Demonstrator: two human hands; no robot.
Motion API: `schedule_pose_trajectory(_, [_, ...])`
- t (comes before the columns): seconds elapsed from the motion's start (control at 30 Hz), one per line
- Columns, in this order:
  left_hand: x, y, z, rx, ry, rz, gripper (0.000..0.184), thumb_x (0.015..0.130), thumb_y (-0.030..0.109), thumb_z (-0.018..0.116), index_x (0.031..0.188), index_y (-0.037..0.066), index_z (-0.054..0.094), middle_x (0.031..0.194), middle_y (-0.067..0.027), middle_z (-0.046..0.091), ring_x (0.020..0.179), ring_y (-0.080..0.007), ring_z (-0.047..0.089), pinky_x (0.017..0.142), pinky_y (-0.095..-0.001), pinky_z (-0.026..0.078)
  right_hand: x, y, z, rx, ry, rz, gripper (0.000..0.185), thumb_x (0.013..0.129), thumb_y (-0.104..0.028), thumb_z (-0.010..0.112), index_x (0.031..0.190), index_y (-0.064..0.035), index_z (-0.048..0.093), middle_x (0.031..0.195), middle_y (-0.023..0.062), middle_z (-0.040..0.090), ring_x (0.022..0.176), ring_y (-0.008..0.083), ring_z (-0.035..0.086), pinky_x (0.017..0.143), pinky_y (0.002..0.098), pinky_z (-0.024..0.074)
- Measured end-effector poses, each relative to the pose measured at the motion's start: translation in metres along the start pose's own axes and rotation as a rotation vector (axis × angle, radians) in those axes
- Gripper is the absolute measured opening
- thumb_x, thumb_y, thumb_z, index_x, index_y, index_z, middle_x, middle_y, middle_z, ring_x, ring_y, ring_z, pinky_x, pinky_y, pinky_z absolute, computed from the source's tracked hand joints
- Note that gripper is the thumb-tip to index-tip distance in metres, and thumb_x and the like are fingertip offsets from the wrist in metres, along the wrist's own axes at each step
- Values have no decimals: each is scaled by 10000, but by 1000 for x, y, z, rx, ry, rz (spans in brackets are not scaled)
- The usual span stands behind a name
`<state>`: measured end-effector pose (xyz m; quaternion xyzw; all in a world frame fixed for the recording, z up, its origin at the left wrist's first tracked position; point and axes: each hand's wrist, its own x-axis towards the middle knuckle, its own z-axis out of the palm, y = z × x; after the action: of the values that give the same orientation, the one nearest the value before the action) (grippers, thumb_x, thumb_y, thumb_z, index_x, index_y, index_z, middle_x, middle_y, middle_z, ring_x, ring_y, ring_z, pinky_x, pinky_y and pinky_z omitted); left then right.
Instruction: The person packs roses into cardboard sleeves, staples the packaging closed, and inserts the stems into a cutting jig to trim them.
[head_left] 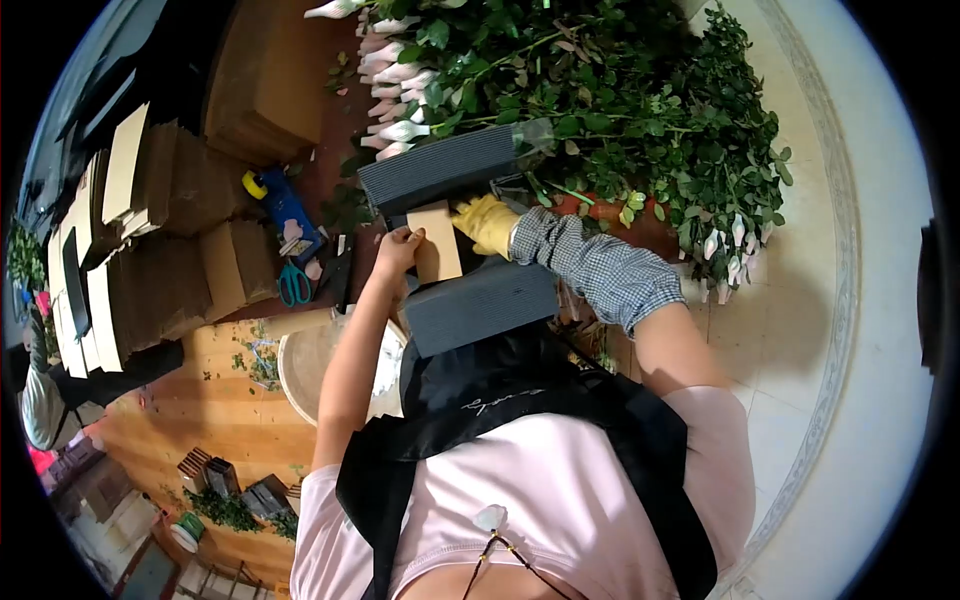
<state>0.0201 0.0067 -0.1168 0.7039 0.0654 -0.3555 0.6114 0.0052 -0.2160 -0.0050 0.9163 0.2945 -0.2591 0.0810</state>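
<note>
My left hand point(399, 249) is bare, with thumb and fingers closed on the left edge of a tan cardboard piece point(436, 243). The piece lies between two upright flaps of dark grey corrugated sheet: a far flap point(440, 165) and a near flap point(482, 305). My right hand point(486, 226) wears a yellow glove below a checked sleeve point(600, 270). Its fingers look apart and slightly bent, beside the right edge of the cardboard. Whether they touch it is hard to see.
Beyond the grey sheet lie many leafy rose stems point(600, 100) and rose heads in pale sleeves point(395, 90). To the left are cardboard stacks point(150, 280), teal scissors point(294, 285), a blue item point(290, 215) and a yellow tape roll point(254, 184). A round bin point(300, 370) stands below.
</note>
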Motion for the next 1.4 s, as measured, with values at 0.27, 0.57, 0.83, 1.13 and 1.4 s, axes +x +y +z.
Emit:
schedule_pose_trajectory(0.27, [2,1,0,697,354,442,337,927,317,650,954,-16,691,910,-272,691,881,-413,699,767,-469,544,0,-9,-33,305,-66,-10,954,734,-275,769,1558,-301,290,1268,170,646,1128,331,633,941,465,505])
schedule_pose_trajectory(0.57, [-1,33,-11,797,-408,370,295,1009,233,544,1121,-32,606,893,-115,671,763,-169,642,682,-321,532,27,3,11,518,202,-26,537,846,-291,659,1308,-25,592,1247,159,653,1147,316,625,952,421,510])
schedule_pose_trajectory(0.83, [11,32,-17,517,-661,28,368,1014,221,538,1300,-12,534,1036,-70,646,897,-154,607,811,-296,503,-98,-37,-18,844,180,15,613,847,-432,732,1284,-16,621,1218,217,665,1164,334,627,972,429,487])
schedule_pose_trajectory(1.13, [-38,81,7,647,-398,-173,398,976,283,608,1254,1,563,1132,-93,659,971,-170,640,845,-296,524,-141,-27,-22,1606,717,-482,474,928,-221,658,1371,-97,542,1291,103,638,1231,217,581,1021,369,475])
schedule_pose_trajectory(1.4, [-44,70,15,550,-284,-170,380,985,298,624,1183,-18,549,974,-83,627,895,-177,608,815,-301,510,-80,174,-22,60,907,570,366,867,-151,640,1233,-152,642,1337,124,615,1168,287,614,977,437,507])
